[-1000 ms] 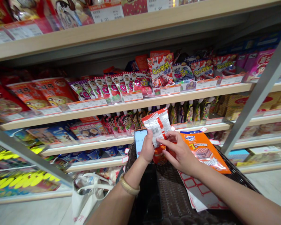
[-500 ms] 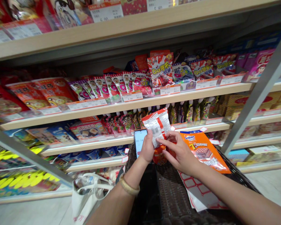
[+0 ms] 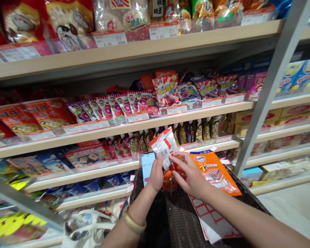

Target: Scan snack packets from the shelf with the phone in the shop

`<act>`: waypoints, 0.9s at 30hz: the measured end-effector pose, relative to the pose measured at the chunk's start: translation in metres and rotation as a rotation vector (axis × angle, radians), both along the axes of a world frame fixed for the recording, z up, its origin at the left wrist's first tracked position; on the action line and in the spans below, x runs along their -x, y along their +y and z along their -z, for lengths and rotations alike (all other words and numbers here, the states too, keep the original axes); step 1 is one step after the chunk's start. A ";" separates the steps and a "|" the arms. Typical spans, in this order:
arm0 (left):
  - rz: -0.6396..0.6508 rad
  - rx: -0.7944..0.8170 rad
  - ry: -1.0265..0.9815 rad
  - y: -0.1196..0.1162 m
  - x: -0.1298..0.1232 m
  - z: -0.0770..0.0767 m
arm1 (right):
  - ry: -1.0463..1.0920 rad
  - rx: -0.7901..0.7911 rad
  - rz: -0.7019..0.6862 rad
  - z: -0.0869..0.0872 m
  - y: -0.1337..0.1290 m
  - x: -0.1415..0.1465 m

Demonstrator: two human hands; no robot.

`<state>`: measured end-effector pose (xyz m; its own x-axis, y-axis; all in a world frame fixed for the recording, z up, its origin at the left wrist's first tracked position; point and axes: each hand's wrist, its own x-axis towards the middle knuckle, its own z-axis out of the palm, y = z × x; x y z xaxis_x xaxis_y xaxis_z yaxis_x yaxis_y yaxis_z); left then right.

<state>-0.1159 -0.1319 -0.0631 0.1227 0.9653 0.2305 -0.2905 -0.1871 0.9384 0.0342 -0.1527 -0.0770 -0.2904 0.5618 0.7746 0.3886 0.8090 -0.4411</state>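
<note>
In the head view, my left hand (image 3: pixel 156 176) grips a small red-and-white snack packet (image 3: pixel 164 150) by its lower left, with the printed barcode side facing me. My right hand (image 3: pixel 190 174) is at the packet's lower right edge. Its fingers are apart, and the fingertips are at or just beside the packet; contact is hard to make out. Behind my left hand stands a phone (image 3: pixel 147 164) with a lit timer screen. Below the packet, a red-orange pack (image 3: pixel 170 182) is partly hidden by my hands. An orange Ovaltine bag (image 3: pixel 217 174) lies to the right.
A dark wicker basket (image 3: pixel 179 220) sits beneath my hands, holding a white sheet with red outlines (image 3: pixel 209 217). Ahead, shelves (image 3: pixel 113 129) carry rows of candy packets (image 3: pixel 167 89) with price tags. A grey post (image 3: pixel 263 93) slants at right. A white bag (image 3: pixel 86 225) is at lower left.
The view has tilted up and turned right, so more of the upper shelf shows and things sit further left. My left hand keeps the packet, and my right hand stays beside it.
</note>
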 end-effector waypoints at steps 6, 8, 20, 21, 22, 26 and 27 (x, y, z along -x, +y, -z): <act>-0.006 -0.258 0.306 -0.017 -0.007 -0.019 | 0.079 -0.028 0.045 -0.015 0.001 -0.002; 0.011 -0.345 0.378 -0.021 -0.013 -0.031 | 0.148 -0.059 0.059 -0.028 0.002 -0.005; -0.074 -0.611 0.530 0.027 -0.083 -0.122 | 0.785 0.236 0.097 -0.105 0.045 -0.112; -0.049 -0.634 0.533 0.034 -0.093 -0.127 | 0.817 0.193 0.154 -0.109 0.053 -0.124; -0.030 -0.662 0.543 0.043 -0.104 -0.133 | 0.840 0.153 0.223 -0.113 0.062 -0.136; -0.024 -0.734 0.604 0.085 -0.154 -0.155 | 0.746 0.001 0.448 -0.140 0.104 -0.180; -0.044 -0.738 0.626 0.097 -0.167 -0.160 | 0.692 -0.006 0.504 -0.148 0.114 -0.190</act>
<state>0.0514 -0.0347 0.0964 0.3964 0.6107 0.6855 0.2429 -0.7898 0.5632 0.2244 -0.0391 0.0714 0.5320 0.4924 0.6888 0.3471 0.6151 -0.7079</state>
